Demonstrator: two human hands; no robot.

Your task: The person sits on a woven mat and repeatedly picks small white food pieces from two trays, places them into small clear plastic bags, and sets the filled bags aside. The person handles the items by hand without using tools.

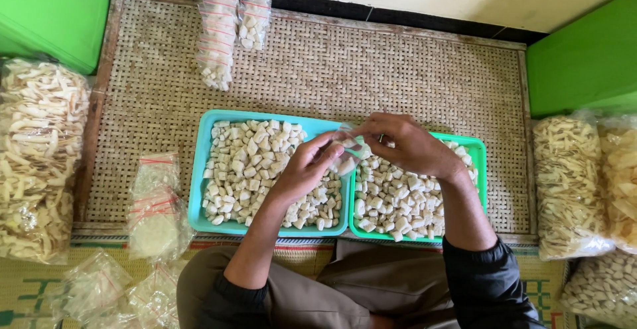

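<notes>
Clear, thin plastic: the bag (346, 151) sits between your hands above the trays (199, 189), light, limp and slippery. Your left hand (306, 167) pinches its side, your right hand (406, 144) its mouth; grip the rim, since the pieces (249, 163) look crumbly.

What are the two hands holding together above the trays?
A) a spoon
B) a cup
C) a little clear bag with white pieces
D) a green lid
C: the left hand and right hand pinch a small clear bag with white pieces inside, above the trays.
</notes>
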